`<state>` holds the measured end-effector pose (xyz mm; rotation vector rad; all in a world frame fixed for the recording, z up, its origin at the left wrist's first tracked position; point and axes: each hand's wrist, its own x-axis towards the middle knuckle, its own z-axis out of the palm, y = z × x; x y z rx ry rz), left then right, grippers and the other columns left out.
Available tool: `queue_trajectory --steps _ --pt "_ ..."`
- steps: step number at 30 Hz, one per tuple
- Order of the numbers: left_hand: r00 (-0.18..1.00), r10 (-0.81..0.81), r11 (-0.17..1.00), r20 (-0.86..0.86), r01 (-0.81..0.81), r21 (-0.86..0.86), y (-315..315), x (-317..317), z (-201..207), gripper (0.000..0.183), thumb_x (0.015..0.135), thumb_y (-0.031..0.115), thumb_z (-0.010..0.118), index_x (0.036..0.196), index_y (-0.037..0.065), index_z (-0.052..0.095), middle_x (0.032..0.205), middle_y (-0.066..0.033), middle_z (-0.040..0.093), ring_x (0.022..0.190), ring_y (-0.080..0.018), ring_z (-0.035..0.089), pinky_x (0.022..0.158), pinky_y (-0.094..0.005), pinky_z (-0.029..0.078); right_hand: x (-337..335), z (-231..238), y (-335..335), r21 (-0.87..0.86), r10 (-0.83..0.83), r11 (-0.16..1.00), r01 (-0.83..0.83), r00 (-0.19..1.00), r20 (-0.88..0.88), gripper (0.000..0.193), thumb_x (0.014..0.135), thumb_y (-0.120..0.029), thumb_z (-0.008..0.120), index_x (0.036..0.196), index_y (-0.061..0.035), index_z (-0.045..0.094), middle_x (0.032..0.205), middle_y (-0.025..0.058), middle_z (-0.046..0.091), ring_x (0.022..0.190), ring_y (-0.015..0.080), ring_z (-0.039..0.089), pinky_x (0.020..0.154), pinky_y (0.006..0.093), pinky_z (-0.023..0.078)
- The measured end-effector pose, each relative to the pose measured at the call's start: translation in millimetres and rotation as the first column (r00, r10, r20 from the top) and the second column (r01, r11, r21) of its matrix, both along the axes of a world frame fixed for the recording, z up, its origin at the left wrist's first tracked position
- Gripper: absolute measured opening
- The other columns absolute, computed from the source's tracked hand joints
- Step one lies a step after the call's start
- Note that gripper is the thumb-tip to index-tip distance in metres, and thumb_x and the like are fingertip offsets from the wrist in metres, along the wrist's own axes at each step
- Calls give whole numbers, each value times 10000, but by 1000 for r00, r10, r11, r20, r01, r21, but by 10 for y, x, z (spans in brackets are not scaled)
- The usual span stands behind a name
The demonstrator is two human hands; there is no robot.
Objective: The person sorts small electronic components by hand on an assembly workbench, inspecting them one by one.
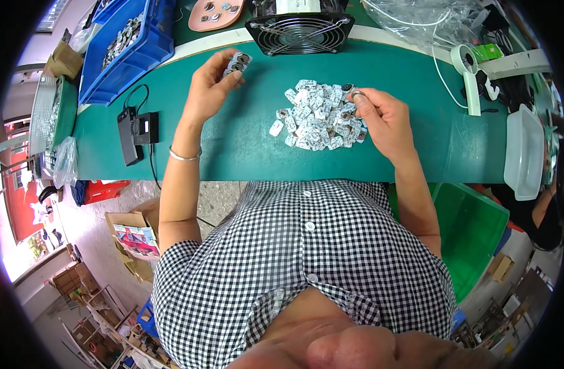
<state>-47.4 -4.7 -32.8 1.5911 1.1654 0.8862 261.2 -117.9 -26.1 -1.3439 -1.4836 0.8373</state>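
Note:
A heap of small silver-white metal parts (315, 120) lies on the green tabletop in front of me; a few show dark round centres. To the left of the heap, my left hand (209, 86) is raised, its thumb and fingers closed on small silver parts with dark round centres (238, 63). I cannot tell whether these are one piece or several. At the heap's right edge, my right hand (386, 120) pinches a small metal part (357, 94) between thumb and forefinger. Its lower fingers are curled in and partly hidden.
A black fan (303, 34) stands behind the heap. A blue bin (131, 49) of parts and a pink plate (215, 18) are at the back left. Black power adapters (137, 132) lie left, a pale green handheld fan (469, 77) and a white tray (523, 154) right.

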Motion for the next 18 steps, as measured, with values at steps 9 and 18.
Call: queue_trajectory --steps 9,18 --pt "733 -471 841 490 541 -2 -312 244 418 282 962 81 570 1219 -31 541 1002 -102 662 806 -161 661 720 -285 568 -45 40 3 3 33 999 -33 999 31 185 944 -158 606 992 -5 699 702 55 615 593 105 527 544 270 418" --pt "844 -463 885 271 424 192 -391 493 442 395 939 191 614 1277 -12 585 1055 -123 644 877 -181 591 779 -321 502 -80 108 -44 -89 56 994 -67 991 -119 202 954 -156 592 983 6 708 678 9 599 596 57 495 534 237 396"
